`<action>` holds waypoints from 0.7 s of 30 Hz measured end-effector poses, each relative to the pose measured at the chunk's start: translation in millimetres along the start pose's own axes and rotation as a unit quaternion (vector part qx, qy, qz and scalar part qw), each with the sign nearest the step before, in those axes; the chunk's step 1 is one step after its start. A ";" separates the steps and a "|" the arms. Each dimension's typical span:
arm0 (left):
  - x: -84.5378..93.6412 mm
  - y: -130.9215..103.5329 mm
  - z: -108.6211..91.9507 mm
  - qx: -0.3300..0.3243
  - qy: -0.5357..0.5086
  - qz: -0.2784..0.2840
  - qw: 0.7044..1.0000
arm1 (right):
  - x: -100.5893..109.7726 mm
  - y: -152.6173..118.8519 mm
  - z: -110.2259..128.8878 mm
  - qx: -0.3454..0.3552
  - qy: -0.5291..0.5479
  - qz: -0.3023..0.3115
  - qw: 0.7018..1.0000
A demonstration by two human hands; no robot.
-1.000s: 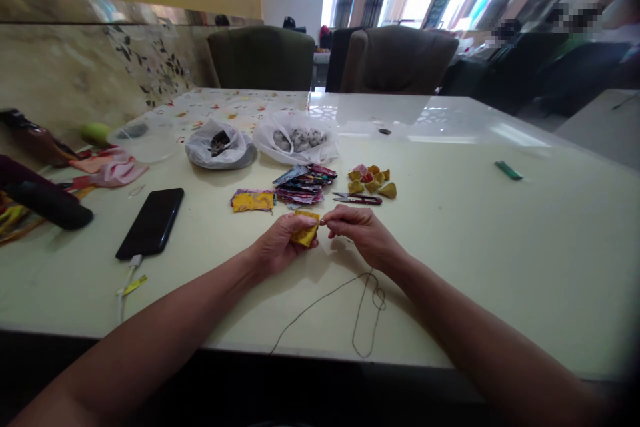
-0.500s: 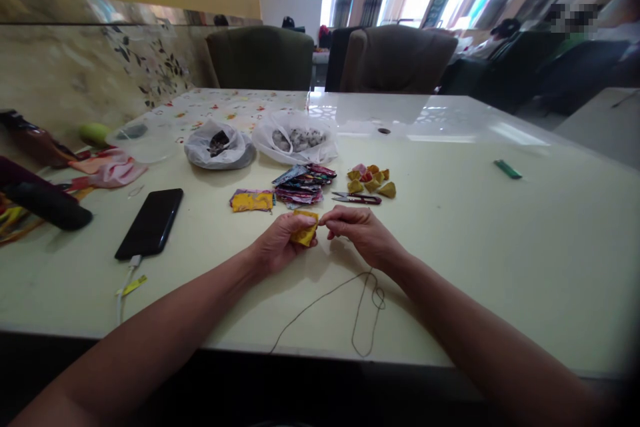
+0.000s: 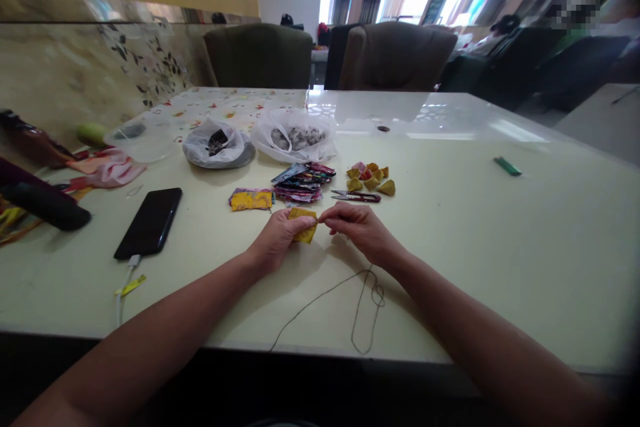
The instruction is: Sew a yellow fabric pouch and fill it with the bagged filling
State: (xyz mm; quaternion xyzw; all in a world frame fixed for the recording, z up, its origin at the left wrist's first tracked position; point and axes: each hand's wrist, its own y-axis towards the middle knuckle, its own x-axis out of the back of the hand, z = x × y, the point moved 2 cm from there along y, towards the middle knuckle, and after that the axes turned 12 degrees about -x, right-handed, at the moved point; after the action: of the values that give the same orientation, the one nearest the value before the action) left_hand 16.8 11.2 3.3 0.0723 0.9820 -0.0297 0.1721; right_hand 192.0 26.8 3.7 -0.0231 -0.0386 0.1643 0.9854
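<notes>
A small yellow cloth piece [image 3: 304, 227] is pinched in my left hand [image 3: 277, 235], thumb on top. Close against its right corner, my right hand [image 3: 356, 225] has thumb and forefinger pressed together. Whatever lies in that pinch is too small to make out. Dark thread [image 3: 361, 313] lies looped on the table below my right hand, one end reaching the front edge. Just beyond my hands are thread snips [image 3: 356, 197], a stack of patterned cloth pieces [image 3: 303, 183], a smaller pile with yellow cloth [image 3: 251, 199] on top, and several small stuffed cloth pyramids [image 3: 371, 179].
Two white plastic bags [image 3: 219, 145] with dark and greyish filling stand farther back. A black phone [image 3: 149, 223] on a cable lies left, near a dark cylinder [image 3: 47, 205] and pink cloth [image 3: 110, 168]. A green object [image 3: 507, 165] lies right. Chairs [image 3: 257, 57] stand behind the table.
The yellow cloth has turned slightly in my left hand, and its lower part shows more openly, with fewer fingers beneath it. My right hand stays pinched at its corner.
</notes>
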 end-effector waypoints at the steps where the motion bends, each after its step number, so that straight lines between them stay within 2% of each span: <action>1: -0.1 -0.2 0.1 0.001 -0.002 0.002 1.000 | 0.5 0.3 -0.4 0.003 -0.005 -0.003 1.000; 9: 0.2 0.4 2.4 0.010 -0.009 -0.006 1.000 | 2.1 -0.5 3.6 0.036 -0.044 -0.018 0.998; 13: -0.5 0.4 1.0 0.002 -0.010 0.011 1.000 | 1.7 -0.5 4.8 0.064 -0.082 -0.024 0.994; 21: -0.3 -0.3 -0.9 -0.009 0.023 0.023 0.999 | -1.9 -0.3 1.2 0.042 -0.052 -0.011 0.998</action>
State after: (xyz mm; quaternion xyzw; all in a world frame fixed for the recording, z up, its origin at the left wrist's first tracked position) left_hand 16.8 11.0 4.3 0.0939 0.9840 -0.0150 0.1507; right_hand 190.2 25.9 4.8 0.0278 -0.0831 0.1556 0.9839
